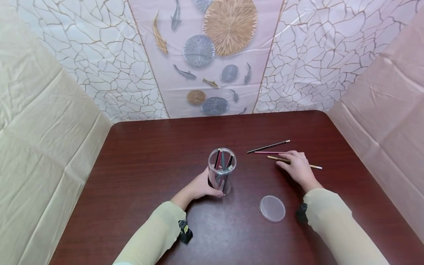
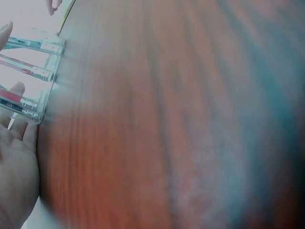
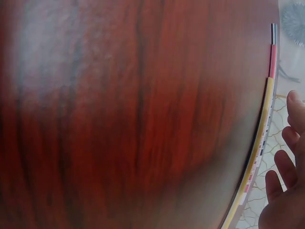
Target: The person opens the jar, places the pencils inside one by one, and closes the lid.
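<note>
My left hand (image 1: 200, 184) grips a clear plastic cup (image 1: 216, 178) around its side, thumb toward the front. Several pencils (image 1: 223, 160) stand tilted inside, and their ends also show through the cup wall (image 2: 53, 67) in the left wrist view. To the right, my right hand (image 1: 299, 170) is over a yellow pencil (image 1: 273, 158) on the table, covering its middle. In the right wrist view the fingers (image 3: 285, 167) are spread and loosely bent beside that pencil, nothing between them. Just beyond lie a red pencil (image 1: 265, 152) and a black pencil (image 1: 269, 146).
A round clear lid (image 1: 272, 208) lies flat on the dark red-brown table (image 1: 149, 165), between the forearms. Patterned cloth walls (image 1: 212, 82) stand behind the table and along both sides.
</note>
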Motion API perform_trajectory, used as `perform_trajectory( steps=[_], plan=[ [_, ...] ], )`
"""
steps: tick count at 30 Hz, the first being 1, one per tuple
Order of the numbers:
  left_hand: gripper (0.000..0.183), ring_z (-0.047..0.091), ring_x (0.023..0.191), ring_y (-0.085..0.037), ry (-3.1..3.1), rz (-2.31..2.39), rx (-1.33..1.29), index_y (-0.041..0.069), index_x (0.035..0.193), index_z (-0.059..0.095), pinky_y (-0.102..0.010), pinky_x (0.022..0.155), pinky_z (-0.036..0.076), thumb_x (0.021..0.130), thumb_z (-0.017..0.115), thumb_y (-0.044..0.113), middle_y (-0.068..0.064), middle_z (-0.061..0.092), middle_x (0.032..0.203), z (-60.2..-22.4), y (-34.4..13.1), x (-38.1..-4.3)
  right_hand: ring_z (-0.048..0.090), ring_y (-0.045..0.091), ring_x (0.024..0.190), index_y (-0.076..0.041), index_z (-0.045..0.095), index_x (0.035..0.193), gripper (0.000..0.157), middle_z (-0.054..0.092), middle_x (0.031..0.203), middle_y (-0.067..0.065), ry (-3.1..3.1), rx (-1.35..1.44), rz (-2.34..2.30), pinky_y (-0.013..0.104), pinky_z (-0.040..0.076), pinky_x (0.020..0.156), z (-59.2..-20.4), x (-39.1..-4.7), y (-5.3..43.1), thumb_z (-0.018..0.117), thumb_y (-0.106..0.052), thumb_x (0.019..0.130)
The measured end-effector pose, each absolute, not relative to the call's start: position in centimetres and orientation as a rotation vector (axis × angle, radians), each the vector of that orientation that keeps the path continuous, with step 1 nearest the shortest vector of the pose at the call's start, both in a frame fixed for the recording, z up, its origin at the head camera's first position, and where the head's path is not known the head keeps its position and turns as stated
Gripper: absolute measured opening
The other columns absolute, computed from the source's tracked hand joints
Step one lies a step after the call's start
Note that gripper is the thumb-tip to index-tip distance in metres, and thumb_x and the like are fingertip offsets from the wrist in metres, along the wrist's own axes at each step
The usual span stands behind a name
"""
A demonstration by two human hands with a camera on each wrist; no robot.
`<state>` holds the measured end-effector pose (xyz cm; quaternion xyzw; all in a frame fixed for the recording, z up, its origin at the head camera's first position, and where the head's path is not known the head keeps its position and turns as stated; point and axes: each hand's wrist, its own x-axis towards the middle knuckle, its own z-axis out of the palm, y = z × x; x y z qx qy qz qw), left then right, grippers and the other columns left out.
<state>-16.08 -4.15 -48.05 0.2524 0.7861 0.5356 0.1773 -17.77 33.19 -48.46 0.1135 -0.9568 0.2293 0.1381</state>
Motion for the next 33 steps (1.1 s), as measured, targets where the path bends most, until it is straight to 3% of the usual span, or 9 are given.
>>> perform_trajectory(
  steps=[7,13,22,33],
  plan=[
    [0.101,0.046,0.118,-0.013,2.229,1.504,0.713,0.011,0.142,0.026,-0.037,0.100,0.032,0.062,0.087,0.023,0.001,0.050,0.131,-50.0,-4.1,-16.9,0.048,0.039,0.098,0.001,0.068,0.105,0.030,0.061,0.102,0.020,-2.795,0.309,0.617,0.051,0.032,0.087,-49.0,-17.7,33.6,0.072,-0.015,0.081],
    [0.101,0.047,0.117,-0.012,2.270,1.465,0.683,0.015,0.141,0.027,-0.036,0.100,0.033,0.061,0.087,0.026,0.002,0.051,0.129,-50.0,-4.2,-16.7,0.046,0.040,0.094,-0.002,0.069,0.104,0.023,0.060,0.101,0.017,-2.836,0.278,0.609,0.054,0.035,0.079,-49.4,-17.5,33.6,0.069,-0.013,0.083],
    [0.100,0.047,0.117,-0.013,2.254,1.473,0.684,0.014,0.141,0.026,-0.036,0.100,0.033,0.061,0.086,0.024,0.001,0.051,0.130,-50.0,-4.1,-16.7,0.050,0.039,0.091,0.000,0.068,0.104,0.024,0.062,0.095,0.018,-2.879,0.320,0.576,0.052,0.038,0.080,-49.4,-17.9,33.7,0.068,-0.011,0.083],
    [0.098,0.047,0.116,-0.012,2.235,1.503,0.716,0.011,0.140,0.028,-0.035,0.100,0.033,0.061,0.086,0.022,0.002,0.051,0.128,-50.0,-4.2,-16.6,0.054,0.036,0.089,0.000,0.068,0.085,0.009,0.061,0.085,0.015,-2.844,0.385,0.555,0.050,0.038,0.086,-49.7,-18.1,33.8,0.068,-0.009,0.083]
  ],
)
